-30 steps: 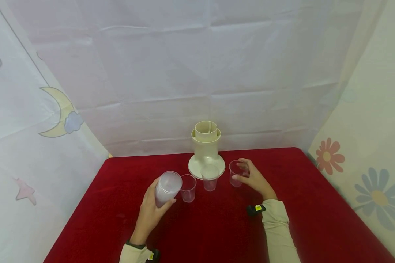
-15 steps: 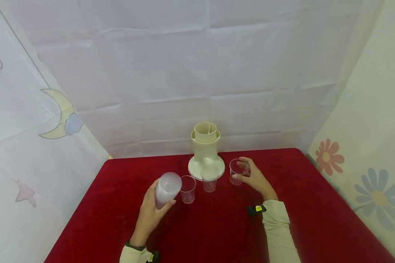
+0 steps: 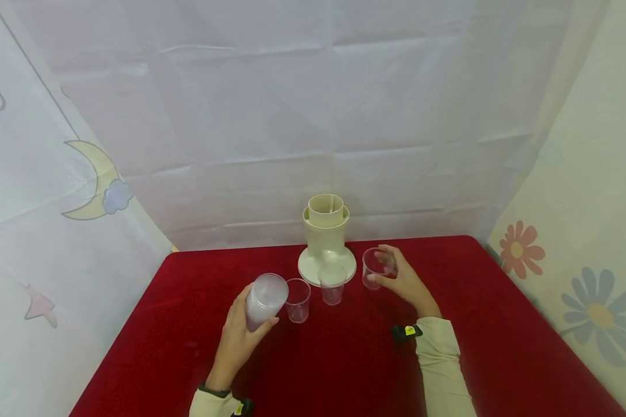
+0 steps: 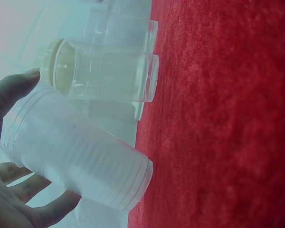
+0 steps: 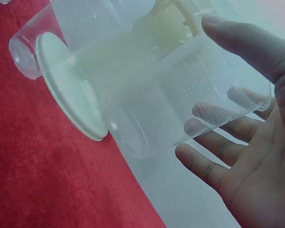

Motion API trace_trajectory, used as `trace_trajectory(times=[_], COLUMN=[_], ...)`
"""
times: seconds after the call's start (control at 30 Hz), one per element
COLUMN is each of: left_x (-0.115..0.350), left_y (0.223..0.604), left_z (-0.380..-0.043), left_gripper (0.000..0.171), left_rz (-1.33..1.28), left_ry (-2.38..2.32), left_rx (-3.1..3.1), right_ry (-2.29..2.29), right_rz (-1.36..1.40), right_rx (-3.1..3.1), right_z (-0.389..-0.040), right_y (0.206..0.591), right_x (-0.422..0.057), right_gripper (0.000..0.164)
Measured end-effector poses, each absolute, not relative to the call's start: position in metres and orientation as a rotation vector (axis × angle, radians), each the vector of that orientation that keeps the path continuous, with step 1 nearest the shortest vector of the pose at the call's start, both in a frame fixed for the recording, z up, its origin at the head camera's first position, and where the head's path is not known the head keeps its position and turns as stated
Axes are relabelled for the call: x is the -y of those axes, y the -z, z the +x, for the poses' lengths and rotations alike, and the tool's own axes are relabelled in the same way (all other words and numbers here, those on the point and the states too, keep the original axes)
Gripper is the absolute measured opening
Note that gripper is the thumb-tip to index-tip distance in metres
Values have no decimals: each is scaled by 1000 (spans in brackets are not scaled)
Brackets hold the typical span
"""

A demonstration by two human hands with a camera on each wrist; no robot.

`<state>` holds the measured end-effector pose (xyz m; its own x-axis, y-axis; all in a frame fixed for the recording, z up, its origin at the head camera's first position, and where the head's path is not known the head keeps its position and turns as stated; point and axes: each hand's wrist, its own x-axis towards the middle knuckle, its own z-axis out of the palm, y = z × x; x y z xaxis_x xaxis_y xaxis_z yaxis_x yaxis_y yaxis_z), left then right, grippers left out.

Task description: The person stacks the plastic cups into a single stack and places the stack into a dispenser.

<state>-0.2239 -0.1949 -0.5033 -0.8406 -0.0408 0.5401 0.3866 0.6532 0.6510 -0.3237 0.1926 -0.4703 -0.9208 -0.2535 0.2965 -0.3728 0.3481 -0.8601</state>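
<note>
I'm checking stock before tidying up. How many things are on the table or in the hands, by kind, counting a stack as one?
Single clear cups: 3, one of them in the right hand
Cup stack: 1, in the left hand; its cups are too tightly nested to count
Cream stand: 1
Total: 5

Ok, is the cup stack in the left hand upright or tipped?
Tipped: the left wrist view shows the cup stack slanting in the left hand, while a clear cup beyond stands square to the table.
</note>
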Motion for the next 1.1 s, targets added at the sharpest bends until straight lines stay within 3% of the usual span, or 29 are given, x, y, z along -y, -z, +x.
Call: trace_trajectory(times=[0.27,0.63,1.1], left_x=[195,195,195], left_y=[503,502,502], left_z=[-223,-224,-223], left_gripper=[88,89,89], left_rz=[-260,-251,-247], left_ry=[1103,1113,1108], left_rx=[2359,2369,2363], right_ry=[-1572,-1575,-1571], right_rz=[585,600,643], right_rx=[2514,2469,2426], right_z=[-302,-319,-313], right_y=[438,459,448], right_x=[-184,-191,-185], right_gripper=[79,83,85])
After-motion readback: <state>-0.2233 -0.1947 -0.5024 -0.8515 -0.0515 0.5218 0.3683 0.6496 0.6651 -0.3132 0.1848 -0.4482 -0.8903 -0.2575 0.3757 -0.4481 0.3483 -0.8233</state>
